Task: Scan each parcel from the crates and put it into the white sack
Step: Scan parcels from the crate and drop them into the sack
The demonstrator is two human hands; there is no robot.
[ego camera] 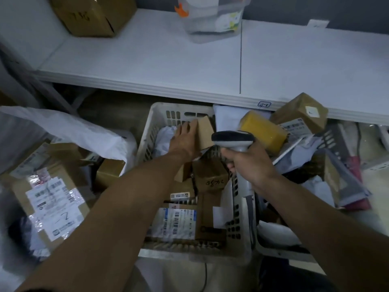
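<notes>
The left hand (185, 142) is reaching into the white slotted plastic crate (155, 123) and lying against the left face of a small plain brown cardboard box (204, 131). Its fingers are running flat up to the box's top edge. The thumb is hidden, so I cannot tell whether the hand is actually gripping the box. The box is standing tilted on one corner at the far end of the crate, its blank, unlabelled sides showing. Below the hand, more brown cartons are lying in the crate, one bearing a blue-and-white barcode label (179, 222).

Just right of the box, the right hand (248, 163) is wrapping its fingers tightly round the pale grey handle of a handheld barcode scanner (233, 140), whose dark head is pointing left toward the box.

Left of the left forearm, the crumpled white sack (73, 131) is lying open, with a taped, labelled carton (48, 199) inside.
</notes>
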